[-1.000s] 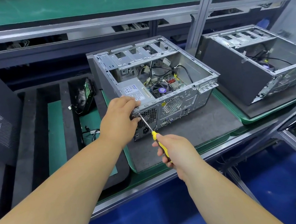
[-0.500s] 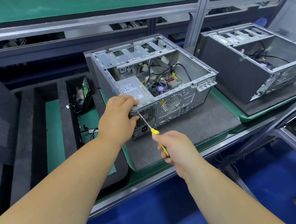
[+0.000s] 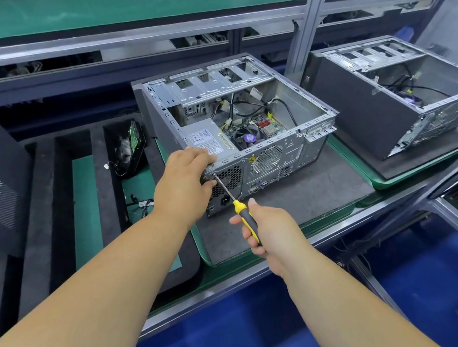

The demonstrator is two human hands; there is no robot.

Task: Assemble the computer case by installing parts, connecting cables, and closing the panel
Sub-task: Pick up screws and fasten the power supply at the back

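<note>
Computer cases: I count two, both open-sided. My left hand grips the nearer computer case at its corner; my right hand clasps one screwdriver.

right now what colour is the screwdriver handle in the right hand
Yellow and black, seen clearly in the head view: the screwdriver is held by the right hand.

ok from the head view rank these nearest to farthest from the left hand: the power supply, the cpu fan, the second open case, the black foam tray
Left hand grips the near case's rear corner.
1. Grey metal power supply box, under its fingers.
2. Round black CPU fan, inside the case, to the right.
3. Black foam tray with slots, to the left, though its near edge rivals the fan.
4. Second open metal computer case, far right.
</note>
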